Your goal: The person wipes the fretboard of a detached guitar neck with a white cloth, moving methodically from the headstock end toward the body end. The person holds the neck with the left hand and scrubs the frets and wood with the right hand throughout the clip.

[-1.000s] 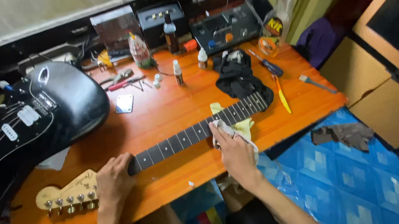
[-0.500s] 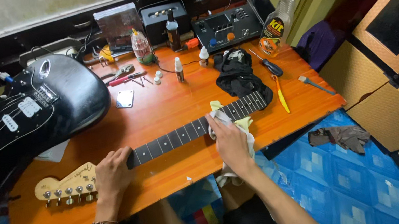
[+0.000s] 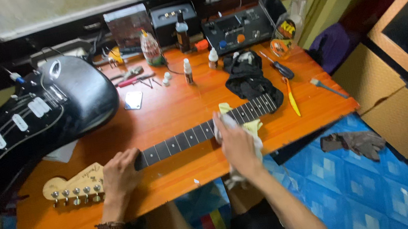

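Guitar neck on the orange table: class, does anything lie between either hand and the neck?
Between the right hand and the guitar neck lies a pale cloth, pressed onto the fretboard. Nothing visible separates the left hand from the neck: it grips the wood directly, beside the headstock.

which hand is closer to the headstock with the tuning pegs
Left. The left hand presses on the neck right beside the headstock, touching its base. The right hand sits far up the fretboard, holding a pale cloth against it, well apart from the headstock.
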